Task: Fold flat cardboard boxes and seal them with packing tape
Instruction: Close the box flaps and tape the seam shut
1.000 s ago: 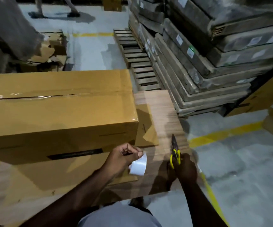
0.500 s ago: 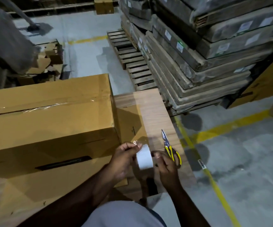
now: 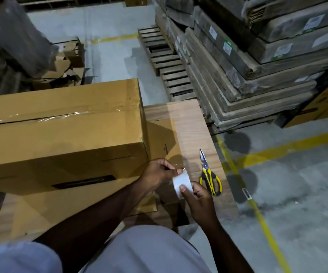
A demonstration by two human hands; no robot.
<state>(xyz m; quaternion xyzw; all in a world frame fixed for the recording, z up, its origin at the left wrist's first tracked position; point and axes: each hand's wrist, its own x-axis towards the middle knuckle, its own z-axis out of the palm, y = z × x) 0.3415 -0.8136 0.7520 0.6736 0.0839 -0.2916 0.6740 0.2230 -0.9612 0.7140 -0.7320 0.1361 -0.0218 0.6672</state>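
Near the right end of the wooden table [image 3: 194, 134], the right hand [image 3: 198, 200] grips the tape roll [image 3: 181, 183], thumb pressed on its face. The left hand [image 3: 158, 172] pinches the tape's loose end. Yellow-handled scissors [image 3: 208, 174] lie just right; the taped cardboard box [image 3: 60, 134] sits left.

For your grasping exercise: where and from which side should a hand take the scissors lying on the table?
Take the scissors by the yellow handle loops, coming from the near side. The loops point toward the person, the blades point away, and they lie flat on the table, right of both hands.
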